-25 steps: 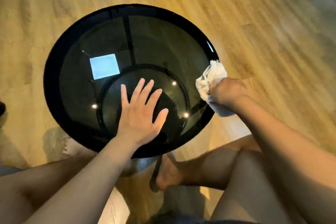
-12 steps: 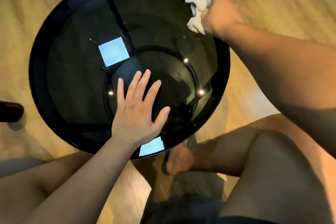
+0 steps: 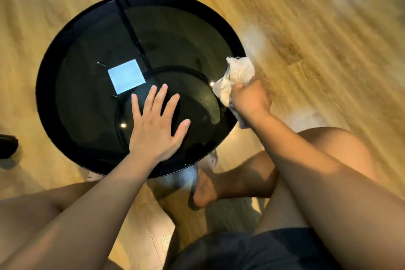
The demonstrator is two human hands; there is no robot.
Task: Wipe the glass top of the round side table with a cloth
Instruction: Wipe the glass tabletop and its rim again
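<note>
I am looking straight down on the round bench (image 3: 49,116), whose dark glass top takes up the upper left of the view. My left hand (image 3: 155,131) lies palm down on the near part of the glass, fingers straight and spread, thumb out to the right, gripping nothing. My right hand (image 3: 252,98) is at the bench's right edge, fingers curled tight into a fist around the white cloth (image 3: 240,71). The cloth is bunched up. Most of it bulges out beyond the knuckles, across the rim, and a smaller tail shows below the fist, on the near side of the wrist. That side of the picture is smeared, so I cannot tell how much of the cloth presses on the glass itself.

A pale square reflection (image 3: 126,76) sits on the glass just beyond my left fingertips, with a few small bright spots near it. Through the glass I see a dark ring and a straight bar of the frame. The bench stands on a wooden floor (image 3: 317,28). Bare legs are folded near the bench, one foot (image 3: 205,190) close to its near edge. A dark object (image 3: 7,146) lies at the left border.
</note>
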